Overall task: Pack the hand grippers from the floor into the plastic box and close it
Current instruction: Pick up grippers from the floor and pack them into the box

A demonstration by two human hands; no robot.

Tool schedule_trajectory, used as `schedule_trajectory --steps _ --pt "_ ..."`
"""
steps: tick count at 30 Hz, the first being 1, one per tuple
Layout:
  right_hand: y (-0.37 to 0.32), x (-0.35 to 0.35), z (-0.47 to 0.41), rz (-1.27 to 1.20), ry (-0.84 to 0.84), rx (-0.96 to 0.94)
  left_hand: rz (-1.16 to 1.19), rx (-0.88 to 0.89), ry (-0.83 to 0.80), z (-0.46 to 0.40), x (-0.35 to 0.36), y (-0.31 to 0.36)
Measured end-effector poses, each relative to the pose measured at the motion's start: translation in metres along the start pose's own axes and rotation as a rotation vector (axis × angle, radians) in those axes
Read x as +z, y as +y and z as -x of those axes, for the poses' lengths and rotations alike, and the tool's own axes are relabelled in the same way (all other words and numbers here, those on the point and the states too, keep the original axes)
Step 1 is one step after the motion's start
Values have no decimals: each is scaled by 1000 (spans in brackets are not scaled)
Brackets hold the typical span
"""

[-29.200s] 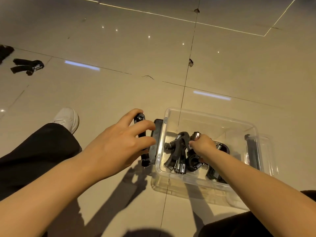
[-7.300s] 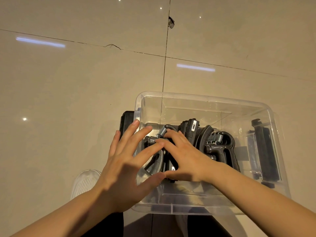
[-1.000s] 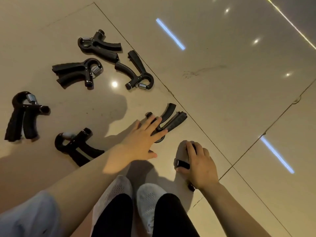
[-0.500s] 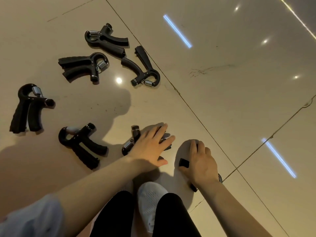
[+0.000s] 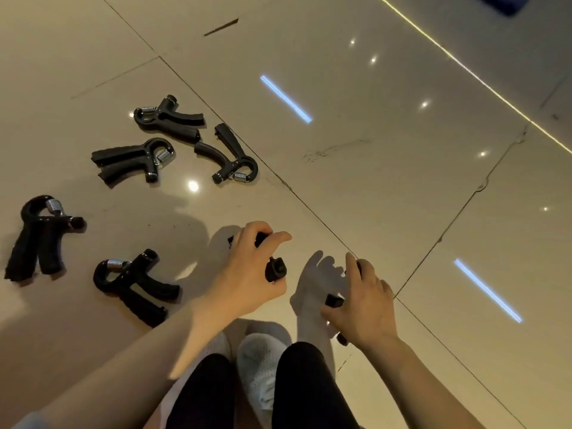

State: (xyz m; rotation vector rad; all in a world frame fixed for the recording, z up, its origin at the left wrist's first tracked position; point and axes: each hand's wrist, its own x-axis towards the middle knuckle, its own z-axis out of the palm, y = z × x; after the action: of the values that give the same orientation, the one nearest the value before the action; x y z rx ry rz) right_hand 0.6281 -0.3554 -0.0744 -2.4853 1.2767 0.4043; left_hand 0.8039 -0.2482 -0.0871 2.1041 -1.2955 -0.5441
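Hand grippers are filling both your hands: your left hand [image 5: 247,274] is curling round one [image 5: 274,269] at lower centre, your right hand [image 5: 362,305] is clutching another [image 5: 334,301] beside it. Five more are lying toward the left [image 5: 136,283]. The box isn't showing, so a loose, partial hold is risking a drop while carrying.

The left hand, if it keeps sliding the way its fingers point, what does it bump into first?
The left hand, gripping a hand gripper, points up and right over bare floor. Nothing seems to lie that way; the loose grippers sit further left. Depth is hard to judge.
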Motion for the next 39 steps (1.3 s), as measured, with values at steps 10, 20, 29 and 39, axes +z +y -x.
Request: schedule_trajectory --steps 10,20,29,39 --pt "22 -96 139 -388 508 -35 -10 293 57 63 -97 135" --pt "48 -191 330 -461 862 -64 -201 777 7 164 -157 279" --pt "106 -205 496 -406 1107 36 -93 1048 49 256 -125 410" --pt "166 -163 682 -404 1318 367 98 1313 -176 383 -32 532"
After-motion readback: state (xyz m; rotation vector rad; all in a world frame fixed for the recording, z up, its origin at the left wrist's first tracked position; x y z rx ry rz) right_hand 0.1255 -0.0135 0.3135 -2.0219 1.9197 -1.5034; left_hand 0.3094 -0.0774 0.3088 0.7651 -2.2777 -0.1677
